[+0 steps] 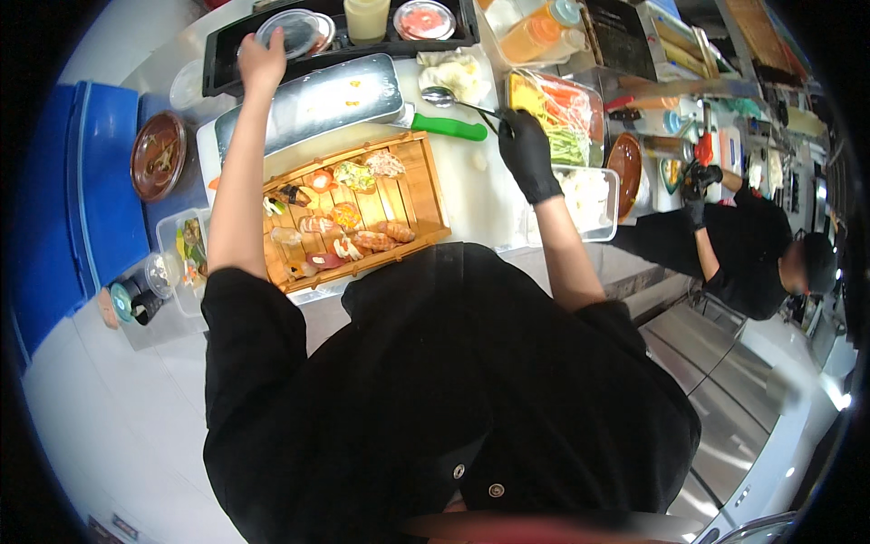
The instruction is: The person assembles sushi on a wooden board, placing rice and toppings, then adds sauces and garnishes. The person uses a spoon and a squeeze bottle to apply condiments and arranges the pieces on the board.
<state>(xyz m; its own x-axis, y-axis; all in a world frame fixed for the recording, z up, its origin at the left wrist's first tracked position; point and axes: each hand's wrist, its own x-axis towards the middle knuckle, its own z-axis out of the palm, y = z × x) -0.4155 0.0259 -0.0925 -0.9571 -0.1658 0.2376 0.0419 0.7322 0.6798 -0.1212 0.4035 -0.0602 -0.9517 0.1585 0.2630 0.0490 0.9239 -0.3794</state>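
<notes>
My bare left hand (263, 65) reaches to the far left and grips a clear round lid (288, 33), tilted over a small tub in a black tray. In my black-gloved right hand (526, 154) is a metal spoon (439, 95), its bowl pointing left beside a crumpled white cloth or paper (458, 74). Between my arms, a wooden serving tray (424, 186) bears several pieces of sushi (344, 218) with varied toppings. Just beyond it lie a long metal pan (317, 104) and a knife with a green handle (450, 127).
The black tray (217, 68) also holds a cup of pale sauce (366, 20) and a tub of red food (424, 20). Shredded vegetables (557, 109) and sauce bottles (544, 32) stand right. Brown bowls (159, 156) and a blue bin (113, 181) are left. A co-worker (752, 245) works far right.
</notes>
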